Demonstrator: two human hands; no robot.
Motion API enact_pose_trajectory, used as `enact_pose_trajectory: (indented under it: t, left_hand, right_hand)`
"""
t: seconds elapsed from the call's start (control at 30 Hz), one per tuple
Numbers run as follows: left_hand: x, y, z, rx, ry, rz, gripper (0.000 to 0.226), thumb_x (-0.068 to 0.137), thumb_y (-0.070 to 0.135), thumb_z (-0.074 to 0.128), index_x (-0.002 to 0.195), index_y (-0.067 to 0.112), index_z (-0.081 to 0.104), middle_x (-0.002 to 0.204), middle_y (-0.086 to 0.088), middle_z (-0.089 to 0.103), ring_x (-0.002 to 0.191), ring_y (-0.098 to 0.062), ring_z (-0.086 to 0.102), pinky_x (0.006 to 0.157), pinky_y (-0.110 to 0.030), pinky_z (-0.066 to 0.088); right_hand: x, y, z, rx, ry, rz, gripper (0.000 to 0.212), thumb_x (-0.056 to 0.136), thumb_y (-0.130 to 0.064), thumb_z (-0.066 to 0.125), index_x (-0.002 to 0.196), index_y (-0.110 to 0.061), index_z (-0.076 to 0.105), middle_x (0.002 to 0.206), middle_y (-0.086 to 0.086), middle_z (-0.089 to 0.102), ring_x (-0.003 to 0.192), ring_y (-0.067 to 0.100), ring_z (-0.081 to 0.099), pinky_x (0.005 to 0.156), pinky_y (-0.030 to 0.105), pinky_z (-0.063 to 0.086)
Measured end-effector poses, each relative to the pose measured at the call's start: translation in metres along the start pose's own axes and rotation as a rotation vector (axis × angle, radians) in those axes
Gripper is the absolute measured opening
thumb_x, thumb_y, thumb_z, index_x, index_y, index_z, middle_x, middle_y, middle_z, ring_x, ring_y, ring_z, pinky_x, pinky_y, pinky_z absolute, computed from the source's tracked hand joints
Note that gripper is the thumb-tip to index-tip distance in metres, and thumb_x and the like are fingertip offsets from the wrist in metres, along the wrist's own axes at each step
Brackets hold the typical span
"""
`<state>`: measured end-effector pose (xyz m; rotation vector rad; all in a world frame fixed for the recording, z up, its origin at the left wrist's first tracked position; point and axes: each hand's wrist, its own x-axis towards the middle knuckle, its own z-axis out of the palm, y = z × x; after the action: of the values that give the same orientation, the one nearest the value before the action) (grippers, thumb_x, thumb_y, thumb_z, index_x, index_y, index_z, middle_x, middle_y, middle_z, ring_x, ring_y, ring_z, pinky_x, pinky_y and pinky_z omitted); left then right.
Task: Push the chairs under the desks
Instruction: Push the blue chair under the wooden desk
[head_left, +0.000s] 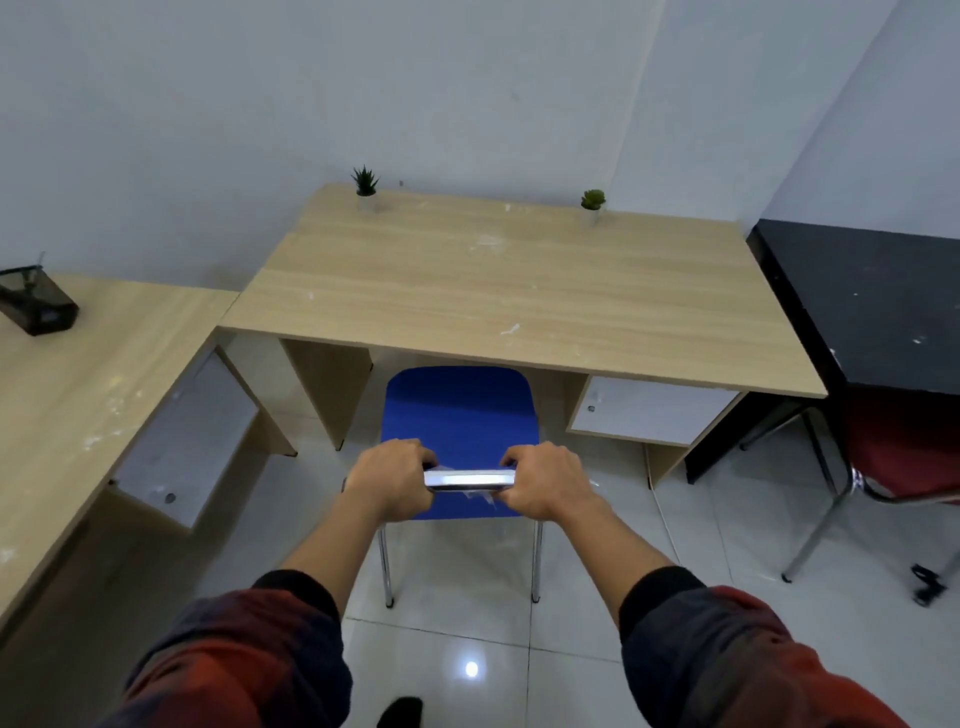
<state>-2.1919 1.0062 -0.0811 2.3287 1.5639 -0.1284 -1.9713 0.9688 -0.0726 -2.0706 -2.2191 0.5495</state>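
Note:
A blue chair (460, 410) with chrome legs stands in front of the light wooden desk (509, 291). The front of its seat reaches just under the desk's front edge, in the knee space. My left hand (392, 483) and my right hand (545, 486) both grip the top of the chair's backrest (470, 480), one at each end. A red chair (904, 447) with chrome legs sits at the right, partly under a black desk (872, 306).
A second wooden desk (78, 410) stands at the left with a dark holder (36, 304) on it. Two small potted plants (366, 187) (592, 202) stand at the middle desk's back edge. White drawer units hang under both wooden desks. The floor is glossy white tile.

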Motion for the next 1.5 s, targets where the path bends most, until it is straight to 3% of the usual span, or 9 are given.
enact_pose_trajectory:
  t: [0.3,0.43,0.6,0.83,1.03,1.27,1.5]
  left_hand:
    - [0.031,-0.069,-0.026,0.055,-0.027,0.076,0.037,0.079,0.040,0.061,0.115,0.035,0.066,0.107,0.014,0.063,0.093,-0.012,0.059,0.079,-0.034,0.053]
    - [0.039,-0.061,-0.030,0.020,0.028,0.078,0.039,0.076,0.034,0.061,0.115,0.035,0.065,0.108,0.013,0.064,0.095,-0.014,0.060,0.078,-0.033,0.053]
    - [0.044,-0.053,-0.025,-0.021,0.050,0.102,0.037,0.076,0.029,0.060,0.112,0.034,0.067,0.103,0.011,0.064,0.091,-0.016,0.060,0.078,-0.033,0.052]
    - [0.057,-0.077,-0.034,-0.023,0.031,0.208,0.035,0.077,0.031,0.061,0.111,0.033,0.067,0.102,0.013,0.062,0.087,-0.015,0.059,0.076,-0.032,0.051]
    - [0.063,-0.126,-0.050,0.048,0.027,0.234,0.031,0.074,0.039,0.061,0.103,0.033,0.068,0.096,0.013,0.060,0.085,-0.013,0.059,0.073,-0.032,0.050]
    - [0.025,-0.201,-0.062,0.154,0.031,0.115,0.036,0.075,0.043,0.067,0.109,0.032,0.067,0.108,0.013,0.064,0.095,-0.011,0.057,0.071,-0.023,0.038]
    - [0.024,-0.155,-0.051,0.155,0.069,0.005,0.034,0.084,0.038,0.061,0.117,0.033,0.068,0.101,0.010,0.071,0.086,-0.012,0.064,0.073,-0.026,0.051]
  right_hand:
    - [0.035,-0.054,0.018,-0.037,0.048,0.116,0.053,0.078,-0.067,0.063,0.113,-0.026,0.066,0.099,-0.002,0.071,0.087,0.021,0.064,0.071,0.031,0.051]
    - [0.045,-0.047,0.005,-0.013,0.010,0.131,0.046,0.077,-0.063,0.067,0.109,-0.029,0.065,0.099,-0.007,0.069,0.080,0.015,0.057,0.066,0.028,0.043]
    - [0.051,-0.038,-0.003,0.014,-0.056,0.151,0.046,0.074,-0.061,0.069,0.110,-0.032,0.064,0.101,-0.008,0.070,0.085,0.014,0.060,0.072,0.029,0.049]
    - [0.061,-0.057,0.006,-0.063,0.006,0.231,0.045,0.079,-0.057,0.065,0.114,-0.029,0.066,0.102,-0.004,0.071,0.086,0.018,0.064,0.071,0.028,0.051]
    - [0.074,-0.107,0.020,-0.076,0.043,0.279,0.060,0.074,-0.075,0.057,0.104,-0.024,0.066,0.092,-0.002,0.069,0.081,0.021,0.064,0.069,0.031,0.055]
    - [0.069,-0.189,0.056,0.025,0.058,0.149,0.041,0.086,-0.054,0.060,0.109,-0.020,0.063,0.095,0.003,0.068,0.078,0.025,0.060,0.063,0.031,0.041]
    - [0.060,-0.152,0.027,0.141,0.013,0.129,0.039,0.082,-0.051,0.065,0.113,-0.026,0.065,0.101,0.000,0.069,0.090,0.023,0.062,0.072,0.032,0.048]
